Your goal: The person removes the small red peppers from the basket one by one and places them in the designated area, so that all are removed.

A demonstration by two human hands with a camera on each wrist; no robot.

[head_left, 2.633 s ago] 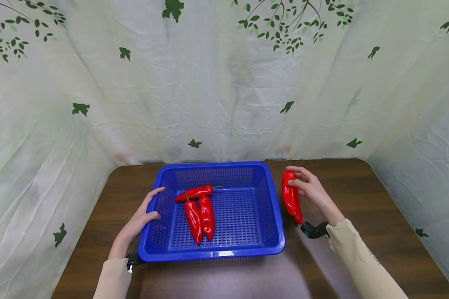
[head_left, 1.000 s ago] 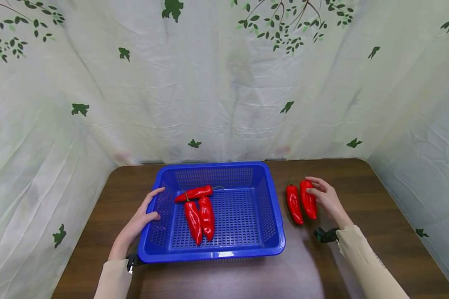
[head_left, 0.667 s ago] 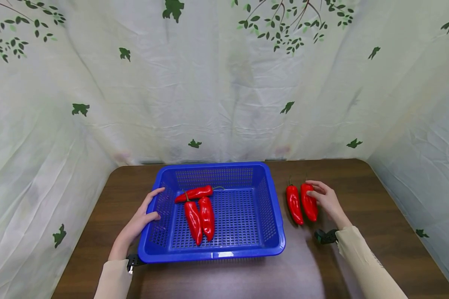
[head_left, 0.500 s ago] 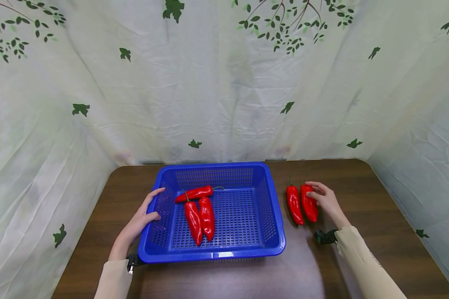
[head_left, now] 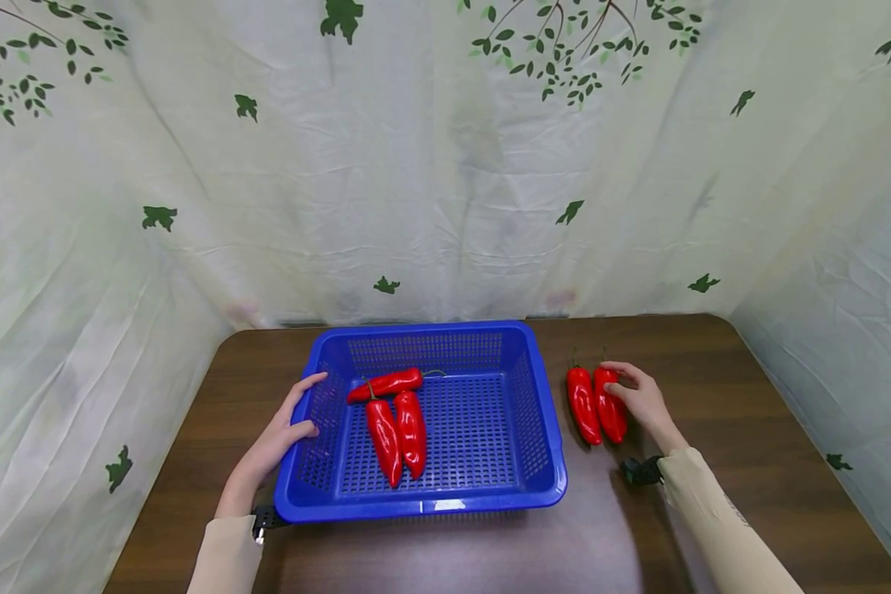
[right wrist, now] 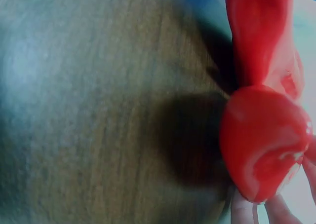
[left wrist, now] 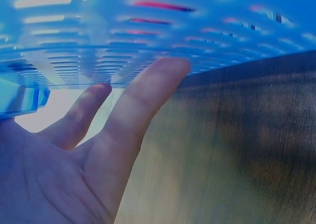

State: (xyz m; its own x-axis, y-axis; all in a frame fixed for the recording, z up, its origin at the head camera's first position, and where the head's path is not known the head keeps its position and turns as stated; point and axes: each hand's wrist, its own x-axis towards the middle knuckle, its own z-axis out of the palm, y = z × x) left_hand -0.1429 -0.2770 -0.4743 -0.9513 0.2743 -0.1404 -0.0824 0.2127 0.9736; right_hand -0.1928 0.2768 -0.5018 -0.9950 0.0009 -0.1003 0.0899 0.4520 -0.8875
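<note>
Head cam: left hand [head_left: 276, 437] is resting on the blue basket [head_left: 371, 509], fingers pretty straight; right hand [head_left: 642, 398] is pinching the outer red pepper [head_left: 610, 421], right of the basket, beside another pepper [head_left: 582, 406]. Left wrist: fingers are meeting the mesh. Right wrist: fingers are showing below red. Guessing they're lining it up; next move's probably calling for gentle release.

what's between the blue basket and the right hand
Two red peppers side by side, seen in the head view; the right hand holds the pepper farther from the basket.
</note>
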